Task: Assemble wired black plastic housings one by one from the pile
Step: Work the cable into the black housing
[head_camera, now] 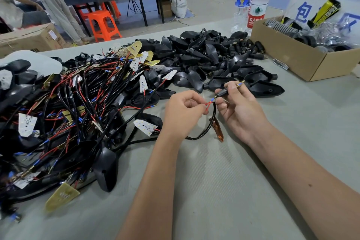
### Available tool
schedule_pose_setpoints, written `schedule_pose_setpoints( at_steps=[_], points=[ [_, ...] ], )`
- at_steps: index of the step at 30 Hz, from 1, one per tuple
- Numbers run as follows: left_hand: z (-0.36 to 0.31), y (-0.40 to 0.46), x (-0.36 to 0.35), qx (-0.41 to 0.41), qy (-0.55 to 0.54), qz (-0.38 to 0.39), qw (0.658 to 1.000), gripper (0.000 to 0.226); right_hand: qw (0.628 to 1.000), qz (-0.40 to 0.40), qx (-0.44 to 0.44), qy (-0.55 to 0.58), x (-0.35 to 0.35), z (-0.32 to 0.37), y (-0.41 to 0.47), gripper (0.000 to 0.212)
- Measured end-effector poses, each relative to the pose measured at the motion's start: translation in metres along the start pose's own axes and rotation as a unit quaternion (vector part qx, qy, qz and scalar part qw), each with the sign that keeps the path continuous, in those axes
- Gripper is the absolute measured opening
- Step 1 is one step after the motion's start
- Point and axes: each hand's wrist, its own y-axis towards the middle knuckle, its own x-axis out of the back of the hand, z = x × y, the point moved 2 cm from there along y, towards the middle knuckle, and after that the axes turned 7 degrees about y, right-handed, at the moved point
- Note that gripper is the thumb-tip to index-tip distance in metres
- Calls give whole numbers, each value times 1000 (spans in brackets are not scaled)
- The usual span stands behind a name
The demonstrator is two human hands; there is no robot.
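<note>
My left hand (182, 111) pinches the red wires (208, 104) of a black cable (202, 132) that loops down to a small brown circuit board (217, 129) hanging just above the table. My right hand (236, 103) grips a small black tube-shaped stem (222, 92) with the wires threaded through it; a blue-sleeved metal tip (240, 84) sticks out past my fingers. A pile of empty black plastic housings (204, 60) lies behind my hands. To the left spreads a tangle of wired boards and housings (78, 103).
An open cardboard box (303, 58) of parts stands at the right. Two water bottles (251, 2) stand behind it. The grey table (224, 181) stretches toward me. Beyond it are an orange stool (103, 25), another table and people.
</note>
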Motion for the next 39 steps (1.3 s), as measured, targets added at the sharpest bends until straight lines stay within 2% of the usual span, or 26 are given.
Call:
schedule_pose_setpoints(
  at_steps=[12, 18, 27, 29, 31, 34, 37, 39],
  points=[
    [2, 2, -1, -17, -43, -19, 999, 8, 999, 14, -40, 25, -6, 3, -4, 15],
    [3, 4, -2, -18, -24, -31, 999, 10, 998, 36, -50, 26, -7, 3, -5, 9],
    [2, 4, -10, -42, -10, -58, 997, 15, 997, 61, -36, -28, -4, 3, -6, 6],
    [2, 3, -12, -38, -25, -65, 997, 15, 996, 71, -31, -51, -5, 4, -7, 12],
    [3, 2, -14, -28, -42, -70, 996, 14, 995, 77, -28, -61, -6, 4, -7, 18],
    [1, 0, -16, -6, -65, -62, 996, 17, 995, 70, -12, -63, -6, 6, -7, 12],
    [1, 2, -16, 62, -136, -51, 987, 21, 997, 62, 14, -53, -4, 6, -6, 4],
    [2, 3, -16, 114, -195, -59, 972, 13, 997, 61, 22, -44, -4, 5, -5, 4]
  ],
)
